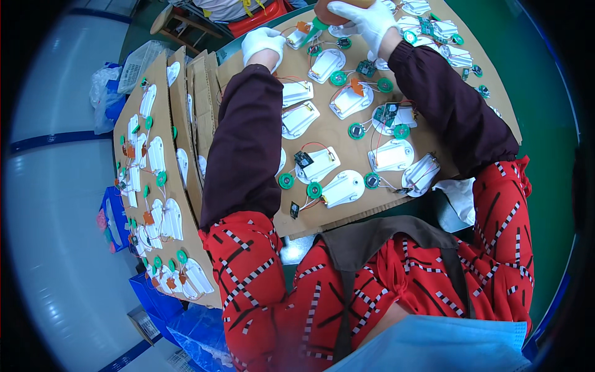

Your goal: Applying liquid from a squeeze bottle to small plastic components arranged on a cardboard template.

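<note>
Working over the desk [334, 133], the hands sit apart: the right hand [374, 26] grips a brown object [341, 11]; the left hand [263, 44], grip unclear, flanks a far-side white housing [294, 41]. Apparently mid-assembly, it calls for steadying that housing.

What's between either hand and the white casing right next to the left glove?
Left hand: nothing visible; it's at the left edge of the white casing, contact unclear. Right hand: the brown object in its grip and a green piece at the casing's right side stand between.
</note>
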Demonstrator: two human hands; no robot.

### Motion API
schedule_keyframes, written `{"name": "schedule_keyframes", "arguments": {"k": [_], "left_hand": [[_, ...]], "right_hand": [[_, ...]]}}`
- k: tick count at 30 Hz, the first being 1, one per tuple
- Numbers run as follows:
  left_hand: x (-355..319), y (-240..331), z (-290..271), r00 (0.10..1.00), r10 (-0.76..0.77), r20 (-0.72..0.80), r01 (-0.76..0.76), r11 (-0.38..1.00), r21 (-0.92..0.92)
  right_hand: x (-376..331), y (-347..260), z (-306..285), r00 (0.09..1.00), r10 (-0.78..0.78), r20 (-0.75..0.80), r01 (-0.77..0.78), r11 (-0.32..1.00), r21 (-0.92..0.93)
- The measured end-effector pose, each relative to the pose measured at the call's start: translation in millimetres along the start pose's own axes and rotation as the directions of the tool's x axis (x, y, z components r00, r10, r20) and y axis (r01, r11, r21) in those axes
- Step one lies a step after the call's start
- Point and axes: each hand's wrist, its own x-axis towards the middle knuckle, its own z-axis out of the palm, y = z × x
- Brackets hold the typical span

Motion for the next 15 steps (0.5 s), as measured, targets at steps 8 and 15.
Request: {"name": "schedule_keyframes", "arguments": {"k": [8, 15], "left_hand": [[-11.7, 22.0, -27.7, 0.992, 0.125, 0.032, -0.127, 0.900, 0.416], [-10.2, 39.2, -32.3, 0.897, 0.436, -0.071, -0.344, 0.791, 0.505]], "right_hand": [[-4.2, -86.1, -104.8, 0.945, 0.086, 0.316, -0.248, 0.817, 0.521], [-15.8, -110.4, -156.3, 0.984, -0.156, 0.086, 0.069, 0.778, 0.625]]}}
